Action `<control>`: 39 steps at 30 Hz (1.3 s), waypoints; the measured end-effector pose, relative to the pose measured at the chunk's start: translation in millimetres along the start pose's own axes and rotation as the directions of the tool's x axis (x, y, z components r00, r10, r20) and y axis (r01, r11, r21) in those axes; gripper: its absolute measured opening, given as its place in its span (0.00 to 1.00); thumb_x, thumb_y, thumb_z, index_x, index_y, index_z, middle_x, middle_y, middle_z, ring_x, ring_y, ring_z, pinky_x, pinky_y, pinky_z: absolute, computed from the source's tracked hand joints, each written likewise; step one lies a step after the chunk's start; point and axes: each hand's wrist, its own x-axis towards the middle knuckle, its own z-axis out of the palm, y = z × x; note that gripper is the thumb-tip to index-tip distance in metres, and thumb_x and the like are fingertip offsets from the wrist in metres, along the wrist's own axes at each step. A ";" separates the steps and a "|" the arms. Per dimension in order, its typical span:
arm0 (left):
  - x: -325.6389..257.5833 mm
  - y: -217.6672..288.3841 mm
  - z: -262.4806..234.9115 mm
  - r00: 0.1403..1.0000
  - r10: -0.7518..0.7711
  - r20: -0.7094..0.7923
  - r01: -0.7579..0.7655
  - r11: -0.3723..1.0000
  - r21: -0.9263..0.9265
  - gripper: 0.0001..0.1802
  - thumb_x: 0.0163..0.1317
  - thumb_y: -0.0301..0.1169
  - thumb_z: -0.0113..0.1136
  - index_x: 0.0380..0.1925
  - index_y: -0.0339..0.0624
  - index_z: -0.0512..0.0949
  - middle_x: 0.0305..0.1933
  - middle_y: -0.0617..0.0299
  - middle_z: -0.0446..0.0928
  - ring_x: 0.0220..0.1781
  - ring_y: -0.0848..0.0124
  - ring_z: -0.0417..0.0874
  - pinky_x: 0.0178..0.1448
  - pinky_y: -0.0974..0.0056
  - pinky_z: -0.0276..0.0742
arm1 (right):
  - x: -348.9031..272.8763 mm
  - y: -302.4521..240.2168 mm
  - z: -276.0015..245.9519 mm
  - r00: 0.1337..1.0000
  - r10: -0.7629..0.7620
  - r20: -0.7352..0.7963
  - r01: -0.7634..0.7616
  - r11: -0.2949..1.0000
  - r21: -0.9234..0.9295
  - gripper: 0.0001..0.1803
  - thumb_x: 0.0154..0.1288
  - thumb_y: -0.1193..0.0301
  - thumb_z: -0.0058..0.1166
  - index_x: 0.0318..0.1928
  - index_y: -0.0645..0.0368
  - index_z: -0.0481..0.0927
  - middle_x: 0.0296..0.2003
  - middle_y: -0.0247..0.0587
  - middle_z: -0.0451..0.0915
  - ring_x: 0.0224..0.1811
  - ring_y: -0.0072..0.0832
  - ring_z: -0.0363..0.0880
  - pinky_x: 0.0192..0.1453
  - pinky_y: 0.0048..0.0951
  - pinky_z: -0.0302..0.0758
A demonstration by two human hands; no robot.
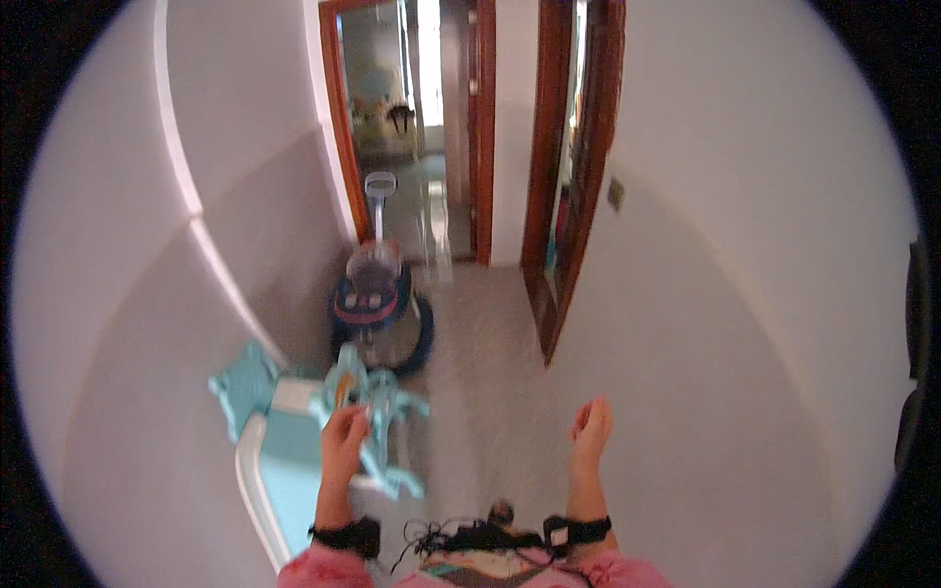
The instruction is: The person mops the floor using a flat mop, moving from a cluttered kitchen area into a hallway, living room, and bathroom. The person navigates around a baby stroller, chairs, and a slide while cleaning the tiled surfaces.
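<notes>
My left hand [345, 431] is held out at the lower left with its fingers curled closed. I make out nothing in it. Behind it, as seen from above, stands a teal and white plastic children's slide [294, 456]; whether the hand touches it I cannot tell. My right hand [592, 423] hangs apart over the grey floor [490, 392], its fingers folded into a loose fist around nothing visible. Both forearms come out of pink sleeves, and each wrist wears a black strap.
Past the slide, by the left wall, stands a dark blue wheeled child's ride-on or walker [382, 309] with an upright handle. A wood-framed doorway [487, 147] opens ahead into a shiny-floored room. A brown door [578, 196] stands ajar at the right, beside a pale wall [745, 323].
</notes>
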 end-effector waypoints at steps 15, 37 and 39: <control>410.1 -118.1 77.4 0.842 -0.304 -0.445 0.289 0.952 -0.102 0.08 0.62 0.31 0.52 0.35 0.37 0.74 0.23 0.67 0.70 0.21 0.81 0.67 0.23 0.76 0.61 | 441.2 82.4 320.9 0.997 -0.037 0.073 0.023 0.983 0.182 0.12 0.66 0.59 0.45 0.37 0.54 0.65 0.26 0.27 0.65 0.18 0.13 0.59 0.19 0.16 0.58; 952.8 -149.8 518.9 0.903 -0.178 0.390 0.213 0.976 -0.048 0.11 0.62 0.32 0.53 0.40 0.36 0.75 0.28 0.63 0.75 0.29 0.78 0.74 0.33 0.73 0.70 | 1035.8 131.6 448.6 0.585 -0.403 -0.703 0.377 0.903 -0.204 0.24 0.64 0.55 0.46 0.47 0.66 0.67 0.45 0.47 0.68 0.45 0.34 0.66 0.54 0.34 0.63; 999.1 -159.1 565.1 0.870 -0.217 0.442 0.260 0.965 -0.037 0.12 0.62 0.33 0.52 0.40 0.36 0.74 0.28 0.64 0.76 0.29 0.77 0.74 0.34 0.73 0.70 | 1070.2 132.5 446.1 0.567 -0.357 -0.742 0.294 0.930 -0.223 0.24 0.64 0.53 0.45 0.46 0.64 0.67 0.43 0.43 0.68 0.44 0.31 0.64 0.53 0.32 0.62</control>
